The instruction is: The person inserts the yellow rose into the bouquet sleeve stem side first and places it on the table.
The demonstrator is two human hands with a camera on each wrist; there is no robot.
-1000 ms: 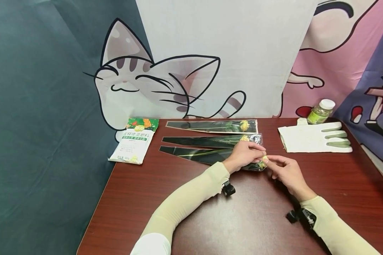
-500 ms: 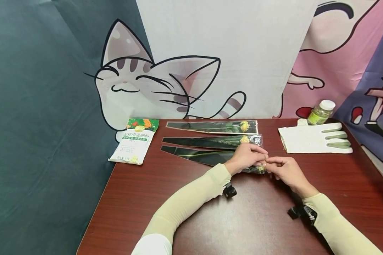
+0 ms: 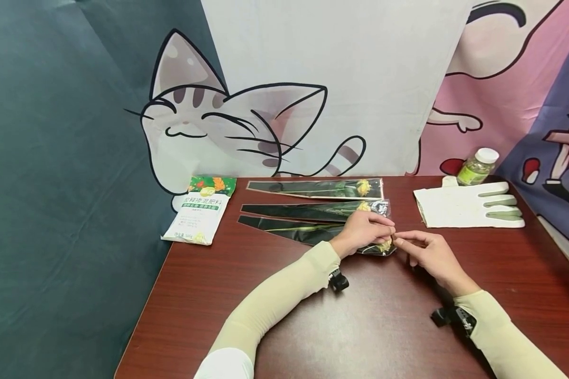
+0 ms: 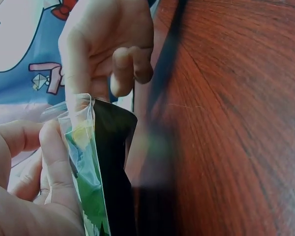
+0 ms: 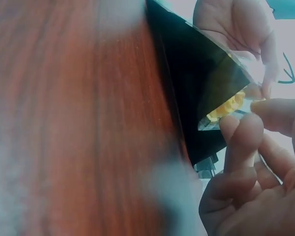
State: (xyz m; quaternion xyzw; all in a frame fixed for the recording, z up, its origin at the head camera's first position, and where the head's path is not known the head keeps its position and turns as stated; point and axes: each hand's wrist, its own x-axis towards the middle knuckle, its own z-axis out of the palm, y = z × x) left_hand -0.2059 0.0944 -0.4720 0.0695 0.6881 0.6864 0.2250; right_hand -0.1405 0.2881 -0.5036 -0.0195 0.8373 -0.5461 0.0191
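A yellow flower in a tapered black sleeve with a clear front lies nearest me, its wide end raised a little at the hands. My left hand pinches the clear film at the mouth, as the left wrist view shows. From the other side, my right hand has thumb and forefinger pinched at the same film edge. The yellow bloom sits just inside the mouth, close to the right fingertips. Behind lie a second sleeved flower, partly hidden by my left hand, and a third.
At the left, a white and green packet lies by the table edge. White gloves with green fingers rest at the right, with a lidded jar behind them. A printed cat backdrop hangs behind the brown table.
Both hands stay at the sleeve's mouth with small shifts. Over the last half second the left hand has moved slightly up and left, and more of the yellow bloom shows beneath it.
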